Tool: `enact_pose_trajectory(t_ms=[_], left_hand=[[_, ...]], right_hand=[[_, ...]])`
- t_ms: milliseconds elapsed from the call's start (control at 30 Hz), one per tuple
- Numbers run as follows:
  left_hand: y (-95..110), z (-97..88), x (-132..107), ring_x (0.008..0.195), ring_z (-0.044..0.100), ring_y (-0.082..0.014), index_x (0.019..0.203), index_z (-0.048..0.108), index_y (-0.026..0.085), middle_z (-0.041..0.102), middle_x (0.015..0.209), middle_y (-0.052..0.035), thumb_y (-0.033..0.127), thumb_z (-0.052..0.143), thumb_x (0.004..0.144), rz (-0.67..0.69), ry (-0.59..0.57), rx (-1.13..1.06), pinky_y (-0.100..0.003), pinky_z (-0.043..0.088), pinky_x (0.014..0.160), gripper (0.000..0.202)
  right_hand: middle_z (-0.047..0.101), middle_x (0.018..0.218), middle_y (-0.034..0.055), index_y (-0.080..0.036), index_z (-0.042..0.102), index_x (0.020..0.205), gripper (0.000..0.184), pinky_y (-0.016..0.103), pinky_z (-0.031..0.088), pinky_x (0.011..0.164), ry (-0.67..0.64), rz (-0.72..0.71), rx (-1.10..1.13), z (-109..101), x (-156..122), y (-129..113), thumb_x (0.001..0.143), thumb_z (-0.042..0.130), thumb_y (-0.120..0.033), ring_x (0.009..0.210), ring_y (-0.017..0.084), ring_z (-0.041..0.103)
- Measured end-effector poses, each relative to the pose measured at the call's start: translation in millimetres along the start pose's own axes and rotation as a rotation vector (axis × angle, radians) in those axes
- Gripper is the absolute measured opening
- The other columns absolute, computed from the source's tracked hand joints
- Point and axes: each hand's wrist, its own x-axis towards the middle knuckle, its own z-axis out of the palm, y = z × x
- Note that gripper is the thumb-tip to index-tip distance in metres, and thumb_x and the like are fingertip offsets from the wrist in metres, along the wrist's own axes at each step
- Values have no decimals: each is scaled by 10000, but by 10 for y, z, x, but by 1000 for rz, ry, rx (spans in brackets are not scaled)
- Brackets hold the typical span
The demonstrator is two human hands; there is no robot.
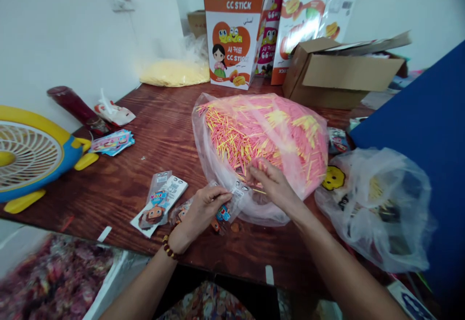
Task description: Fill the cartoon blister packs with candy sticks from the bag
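Observation:
My left hand (pixel 203 207), with a beaded bracelet at the wrist, pinches a small clear printed packet (pixel 238 193) near the table's front. At the mouth of a large clear plastic bag (pixel 250 212), my right hand (pixel 271 180) is closed, with pink sticks (pixel 260 163) showing between its fingers. Thin pink and yellow sticks (pixel 232 143) fill the bag, which lies on its side. The right hand is just beside the packet's upper end. More printed packets (pixel 160 199) lie left of my left hand, on a white card. My left fingers hide part of the packet.
A yellow and blue fan (pixel 32 150) stands at the left, near stacked sachets (pixel 112 143) and a dark red bottle (pixel 76 107). Cartons (pixel 232 29) and an opened cardboard box (pixel 341 75) line the back. A plastic bag (pixel 378 208) sits right, by a blue panel (pixel 417 112).

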Motion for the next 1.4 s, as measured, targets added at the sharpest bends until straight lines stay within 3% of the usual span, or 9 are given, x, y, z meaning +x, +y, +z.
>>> enact_pose_trajectory(t_ms=[167,300,533,667,867,967,1100,1267,1400], left_hand=[[33,25,-25,582,489,-116,759,687,169,517,652,9,393,558,917,24,-46,-7,-211,416,516,303],[33,66,-28,580,472,-105,764,681,163,516,668,11,396,560,921,38,-25,-25,-205,424,512,306],[26,62,3,597,505,-125,741,687,180,588,661,-1,380,590,905,85,76,-38,-228,427,569,277],[-12,61,5,660,542,-133,790,714,180,657,730,-19,340,600,907,142,115,-7,-231,430,639,229],[-7,70,40,761,612,-146,898,743,182,715,836,-27,331,652,869,38,109,-150,-238,472,725,176],[13,72,83,746,613,-143,867,747,160,718,817,-30,334,686,833,-12,79,-278,-236,476,708,188],[31,73,105,714,604,-137,836,744,143,710,791,-31,354,727,786,-47,96,-398,-230,476,672,217],[59,77,99,697,600,-135,842,743,142,708,787,-33,367,737,776,-59,89,-469,-231,485,661,235],[71,76,105,698,603,-139,829,736,140,706,788,-37,381,747,761,-43,118,-502,-242,492,667,251]], right_hand=[[640,695,-30,-225,607,870,172,321,502,751,270,-16,607,196,38,-186,875,619,-397,677,152,619],[641,691,-32,-231,603,856,155,346,519,815,301,-68,758,380,52,-269,868,632,-383,722,162,653],[708,761,32,-224,628,802,297,393,512,903,301,-10,474,487,17,-69,922,525,-476,846,210,696],[753,932,72,-210,704,823,347,407,469,998,284,25,325,493,-55,-19,932,502,-470,1006,227,682],[728,1158,43,-246,701,1025,209,390,435,1054,59,62,267,432,-96,-19,911,574,-367,1155,204,630],[735,1138,43,-252,683,1065,231,382,464,1018,-11,47,285,345,-65,-55,934,555,-394,1114,194,651],[750,1060,57,-219,730,981,282,355,490,968,7,33,175,242,-14,-151,940,538,-421,1050,199,667],[763,1006,47,-233,758,961,257,356,511,921,13,61,103,259,5,-256,904,578,-408,1007,204,679],[763,988,35,-260,740,1048,270,340,532,853,-23,103,103,267,16,-333,882,608,-427,999,195,681]])
